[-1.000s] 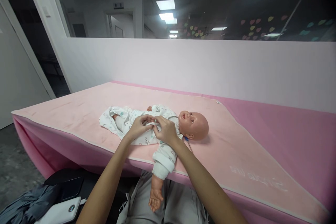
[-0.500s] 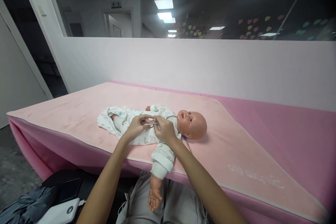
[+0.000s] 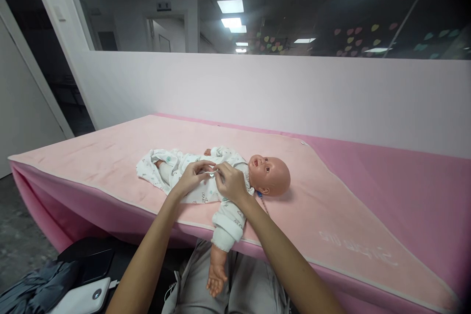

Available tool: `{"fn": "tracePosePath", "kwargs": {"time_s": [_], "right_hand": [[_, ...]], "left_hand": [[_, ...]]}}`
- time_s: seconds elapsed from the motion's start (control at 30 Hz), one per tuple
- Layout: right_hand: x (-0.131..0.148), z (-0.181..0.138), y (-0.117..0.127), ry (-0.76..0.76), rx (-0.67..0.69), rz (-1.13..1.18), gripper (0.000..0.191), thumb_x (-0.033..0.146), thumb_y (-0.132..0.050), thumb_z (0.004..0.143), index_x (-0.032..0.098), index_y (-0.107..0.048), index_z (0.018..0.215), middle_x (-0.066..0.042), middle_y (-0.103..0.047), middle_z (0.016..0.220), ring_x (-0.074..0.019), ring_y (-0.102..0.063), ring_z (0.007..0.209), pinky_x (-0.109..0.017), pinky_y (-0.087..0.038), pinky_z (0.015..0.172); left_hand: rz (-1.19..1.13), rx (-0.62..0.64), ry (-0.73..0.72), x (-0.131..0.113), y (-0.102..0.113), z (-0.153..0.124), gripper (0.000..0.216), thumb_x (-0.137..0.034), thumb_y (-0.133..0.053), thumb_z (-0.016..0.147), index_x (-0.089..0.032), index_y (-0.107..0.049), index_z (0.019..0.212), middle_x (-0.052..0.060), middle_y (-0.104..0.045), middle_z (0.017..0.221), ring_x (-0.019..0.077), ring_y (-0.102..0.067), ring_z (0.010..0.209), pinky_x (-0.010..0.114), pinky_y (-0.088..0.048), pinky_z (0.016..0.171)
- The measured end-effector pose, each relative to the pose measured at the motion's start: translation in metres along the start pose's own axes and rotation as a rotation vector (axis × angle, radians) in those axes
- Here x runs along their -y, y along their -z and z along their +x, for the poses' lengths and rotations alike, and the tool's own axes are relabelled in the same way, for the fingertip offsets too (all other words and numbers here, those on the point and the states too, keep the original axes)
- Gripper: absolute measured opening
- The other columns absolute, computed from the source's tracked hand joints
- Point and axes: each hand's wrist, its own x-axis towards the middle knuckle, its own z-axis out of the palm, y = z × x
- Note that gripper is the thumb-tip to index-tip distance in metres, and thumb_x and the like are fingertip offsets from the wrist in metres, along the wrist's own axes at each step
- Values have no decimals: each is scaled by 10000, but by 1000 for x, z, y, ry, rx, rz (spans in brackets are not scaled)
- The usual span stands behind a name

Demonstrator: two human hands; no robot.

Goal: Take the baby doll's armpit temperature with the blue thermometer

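A baby doll (image 3: 270,175) lies on its back on the pink-covered table, head to the right, face up. It wears a white printed baby gown (image 3: 200,196). Over the doll's chest, my left hand (image 3: 193,175) and my right hand (image 3: 231,180) meet, fingers pinched on a thin white tie string (image 3: 212,173) of the gown. The fingers partly hide the string, so how it is looped cannot be made out. One doll arm (image 3: 218,267) hangs over the table's front edge, its sleeve cuff rolled, below my right wrist.
A peach-pink towel (image 3: 110,157) covers much of the table, over a darker pink cloth (image 3: 412,181). A white wall (image 3: 275,93) with a window rises behind. At lower left lie a white power bank (image 3: 83,297), a dark phone (image 3: 96,266) and grey fabric (image 3: 37,287).
My fingers have shifted slightly around the white tie string, and less of its length shows between them. The doll and both arms stay nearly where they were.
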Motion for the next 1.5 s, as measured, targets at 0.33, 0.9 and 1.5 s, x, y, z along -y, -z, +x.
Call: {"fn": "tracePosePath", "kwargs": {"time_s": [0.33, 0.9, 1.5], "right_hand": [[1, 0, 2, 65, 48, -64, 190, 243, -488, 778, 210, -560, 950, -20, -592, 846, -131, -544, 713, -215, -347, 578], [1, 1, -3, 14, 14, -153, 228, 171, -422, 810, 202, -528, 1009, -41, -602, 921, -143, -560, 748, -224, -336, 551], [24, 10, -17, -27, 242, -303, 293, 342, -272, 929, 206, -532, 946, -27, -555, 928, -106, -537, 668, -214, -281, 495]], "left_hand": [[30, -18, -56, 2, 0, 0, 259, -202, -555, 720, -139, -610, 965, 56, -632, 831, 175, -583, 808, 285, -454, 741], [94, -328, -53, 10, -5, 1, 246, -283, -531, 762, -162, -599, 965, 37, -624, 826, 154, -601, 758, 252, -458, 692], [629, -269, -27, 0, 15, -43, 314, -190, -472, 719, -215, -627, 991, 16, -625, 1038, 207, -547, 1008, 322, -431, 876]]}}
